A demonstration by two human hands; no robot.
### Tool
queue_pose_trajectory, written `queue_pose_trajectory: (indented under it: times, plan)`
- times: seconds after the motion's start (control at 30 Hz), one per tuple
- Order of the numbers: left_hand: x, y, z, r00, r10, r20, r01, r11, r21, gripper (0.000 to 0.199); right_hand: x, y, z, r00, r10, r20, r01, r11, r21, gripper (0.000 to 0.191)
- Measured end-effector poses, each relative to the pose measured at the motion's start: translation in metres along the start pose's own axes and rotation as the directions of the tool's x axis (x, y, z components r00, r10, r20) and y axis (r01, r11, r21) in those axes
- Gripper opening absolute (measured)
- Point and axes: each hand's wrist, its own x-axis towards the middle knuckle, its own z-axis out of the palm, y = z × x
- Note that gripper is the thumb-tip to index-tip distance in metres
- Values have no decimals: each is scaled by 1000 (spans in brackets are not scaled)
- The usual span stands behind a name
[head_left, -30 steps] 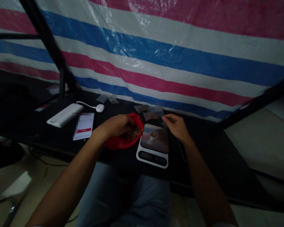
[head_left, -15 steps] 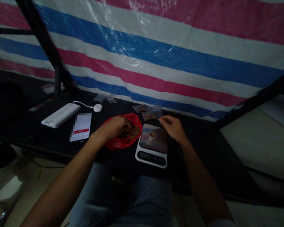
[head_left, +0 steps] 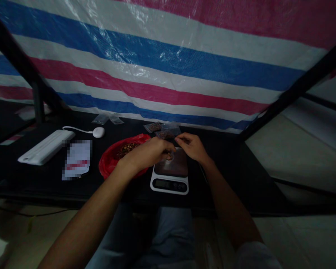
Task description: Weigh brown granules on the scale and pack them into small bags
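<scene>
Head view: the left hand (head_left: 156, 152) is over the kitchen scale (head_left: 173, 166), palm down, fingers curled inward and bunched at a small cup (head_left: 172, 156) that they partly cover; whether they grip the cup or any loose pieces, I cannot tell. The right hand (head_left: 192, 146) is near the scale's far right corner, thumb and forefinger drawn together beside a clear bag of brown pieces (head_left: 165, 134); whether anything is pinched between them cannot be made out. The scale lies flat on the black table (head_left: 226, 179), its long axis running away from the person and its display (head_left: 162, 184) on the near edge, towards the lap. Just left of it sits a red plastic bag (head_left: 106, 160), mouth open upward on a heap of small brown pieces (head_left: 126, 148), its longer direction slanting from near left to far right, behind the left wrist.
</scene>
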Motion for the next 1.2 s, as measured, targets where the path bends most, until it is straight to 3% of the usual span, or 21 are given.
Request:
queue_pose_trajectory:
  times: [0.23, 0.43, 0.8, 0.93, 1.0, 1.07, 1.2]
  plan:
    - [5, 3, -2, 997, -74, 26, 73, 996, 50, 27, -1, -1, -1, 1000, 5, 15, -6, 1000, 25, 27]
    - [12, 7, 0, 999, -13, 40, 10, 996, 87, 24, -2, -1, -5, 999, 5, 45, -8, 998, 61, 24]
    - [3, -5, 14, 996, 67, -60, -69, 997, -43, 22, -4, -4, -9, 999, -15, 52, 12, 998, 59, 24]
    - [-5, -4, 6, 993, 63, -102, -70, 995, -70, 26, -5, -3, -4, 991, -10, 133, 8, 1000, 15, 20]
    - [-21, -1, -3, 992, 10, -128, -13, 1000, -18, 26, -4, -2, 0, 979, -38, 199, 42, 999, -17, 17]
    - [-47, 0, -9, 984, -105, -146, 116, 991, 67, 23, -3, -2, 5, 962, -92, 257, 105, 994, -40, 14]
    - [-108, -8, 3, 916, -401, -2, 399, 909, 120, 21, 0, -5, 12, 906, -160, 391, 205, 976, -76, 15]
